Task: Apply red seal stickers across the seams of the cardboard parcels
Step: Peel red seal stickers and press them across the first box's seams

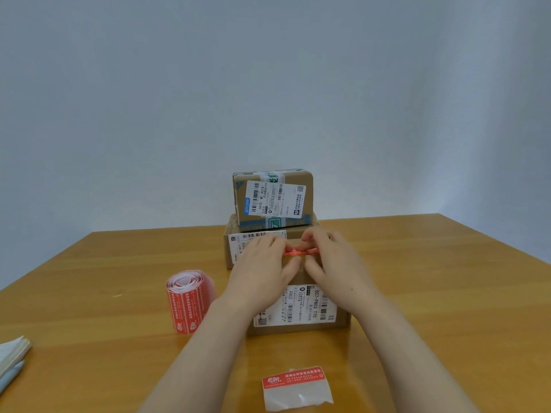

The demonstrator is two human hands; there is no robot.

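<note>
On the desk (417, 293) a roll (188, 302) of red stickers stands left of the near box (298, 329), and on that box the left hand (262, 272) and right hand (334, 263) press flat fingers on a red sticker (299, 252)

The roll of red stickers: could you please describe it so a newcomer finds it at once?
On the wooden table, look left of the nearest cardboard parcel. The roll of red stickers stands there on end, the only coiled red strip.
</note>
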